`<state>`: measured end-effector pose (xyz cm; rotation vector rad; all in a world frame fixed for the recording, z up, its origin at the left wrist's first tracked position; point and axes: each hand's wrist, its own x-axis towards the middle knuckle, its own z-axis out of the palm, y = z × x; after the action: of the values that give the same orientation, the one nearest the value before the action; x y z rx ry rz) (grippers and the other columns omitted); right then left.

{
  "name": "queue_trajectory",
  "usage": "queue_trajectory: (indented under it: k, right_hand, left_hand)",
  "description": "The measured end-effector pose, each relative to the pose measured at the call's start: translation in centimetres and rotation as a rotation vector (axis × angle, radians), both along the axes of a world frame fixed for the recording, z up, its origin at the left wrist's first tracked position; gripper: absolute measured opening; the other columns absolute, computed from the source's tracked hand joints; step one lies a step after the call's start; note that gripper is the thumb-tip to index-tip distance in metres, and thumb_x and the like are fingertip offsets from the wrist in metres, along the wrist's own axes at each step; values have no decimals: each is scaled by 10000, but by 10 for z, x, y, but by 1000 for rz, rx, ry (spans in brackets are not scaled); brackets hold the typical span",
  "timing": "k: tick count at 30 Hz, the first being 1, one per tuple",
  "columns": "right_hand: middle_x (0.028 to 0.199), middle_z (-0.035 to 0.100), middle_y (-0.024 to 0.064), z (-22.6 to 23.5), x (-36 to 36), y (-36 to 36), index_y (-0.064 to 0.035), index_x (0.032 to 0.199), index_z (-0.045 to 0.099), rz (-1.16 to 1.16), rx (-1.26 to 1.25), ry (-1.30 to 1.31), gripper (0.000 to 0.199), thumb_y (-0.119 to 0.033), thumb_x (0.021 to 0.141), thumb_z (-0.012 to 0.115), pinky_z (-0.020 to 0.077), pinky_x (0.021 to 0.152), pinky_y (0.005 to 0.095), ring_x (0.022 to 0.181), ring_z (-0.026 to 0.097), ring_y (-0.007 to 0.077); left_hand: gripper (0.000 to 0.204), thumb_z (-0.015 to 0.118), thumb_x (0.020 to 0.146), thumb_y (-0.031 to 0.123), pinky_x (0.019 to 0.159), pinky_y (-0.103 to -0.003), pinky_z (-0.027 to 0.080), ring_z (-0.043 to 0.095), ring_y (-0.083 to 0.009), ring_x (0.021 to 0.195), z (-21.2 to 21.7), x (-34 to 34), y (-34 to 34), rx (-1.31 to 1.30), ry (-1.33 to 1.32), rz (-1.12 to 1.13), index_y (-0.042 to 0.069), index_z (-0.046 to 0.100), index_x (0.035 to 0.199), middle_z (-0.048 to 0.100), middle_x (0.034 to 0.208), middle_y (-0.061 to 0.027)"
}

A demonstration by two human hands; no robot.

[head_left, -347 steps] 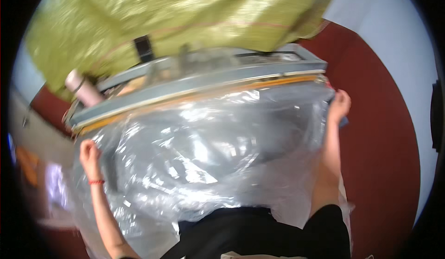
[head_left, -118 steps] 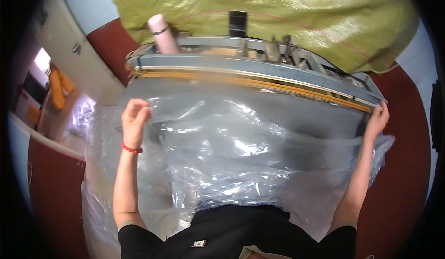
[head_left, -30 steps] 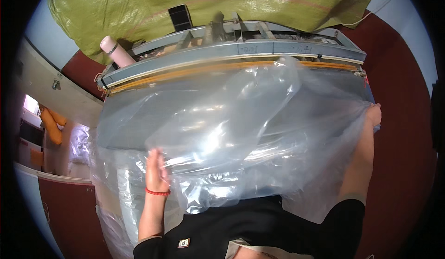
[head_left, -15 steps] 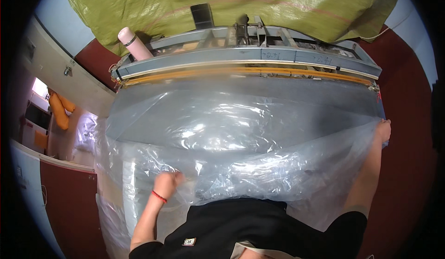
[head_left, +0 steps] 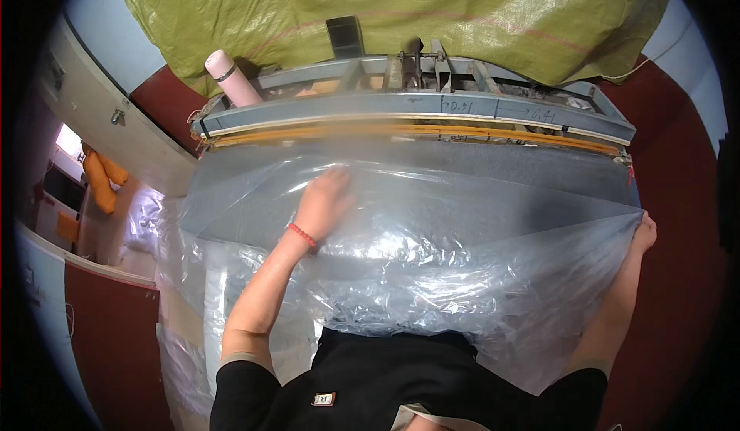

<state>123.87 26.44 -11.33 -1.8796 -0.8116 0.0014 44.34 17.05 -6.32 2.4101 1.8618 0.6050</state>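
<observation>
A wide sheet of clear plastic film (head_left: pixel 432 238) lies over the grey work surface (head_left: pixel 493 161) and hangs down at the near side toward my body. My left hand (head_left: pixel 325 200), with a red bead bracelet at the wrist, is laid on the film left of the middle; its fingers reach toward the far side, slightly blurred, and look stretched out. At the right edge my right hand (head_left: pixel 645 232) is closed on the corner of the film, which is drawn into taut folds leading to it.
Behind the surface runs a grey metal frame (head_left: pixel 370 109) with orange strips (head_left: pixel 462 132) along it. A pink bottle (head_left: pixel 233 79) leans at its left end, and a dark phone-like slab (head_left: pixel 344 38) rests against a big yellow-green woven sheet (head_left: pixel 462 15). A door (head_left: pixel 116 99) stands at the left.
My left hand has moved from the near left up and forward onto the film. My right hand keeps its hold at the right corner, where the film is pulled tauter.
</observation>
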Motion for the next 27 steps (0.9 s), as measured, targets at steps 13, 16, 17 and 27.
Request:
queue_trajectory:
  k: [13,16,17,27]
  right_hand:
    - [830,620,36,64,31,-19,7,882,647,136,243,307,323,-296,843,542,448,674,297,749,560,140]
    - [614,589,65,92,-141,23,-36,669,598,94,289,-122,276,-212,841,473,429,590,384,599,551,228]
    - [682,598,97,85,-138,41,-32,661,577,24,-85,-409,271,-221,836,492,428,625,374,662,558,224]
    - [618,490,-29,-7,-206,155,-42,751,541,397,415,115,192,-201,787,643,385,549,214,571,435,60]
  left_hand:
    - [100,552,789,117,677,-304,423,535,-202,717,-5,-27,53,353,-571,284,24,550,753,552,753,-88]
    - [136,438,854,159,565,-231,383,455,-101,621,7,-53,46,353,-1383,527,66,530,815,499,711,-9]
    - [135,436,849,162,502,-217,348,419,-76,567,9,-52,54,481,-1246,601,74,526,800,468,677,3]
    - [141,534,854,149,453,-179,287,350,-35,506,-62,-202,101,469,-1138,561,100,460,744,418,589,51]
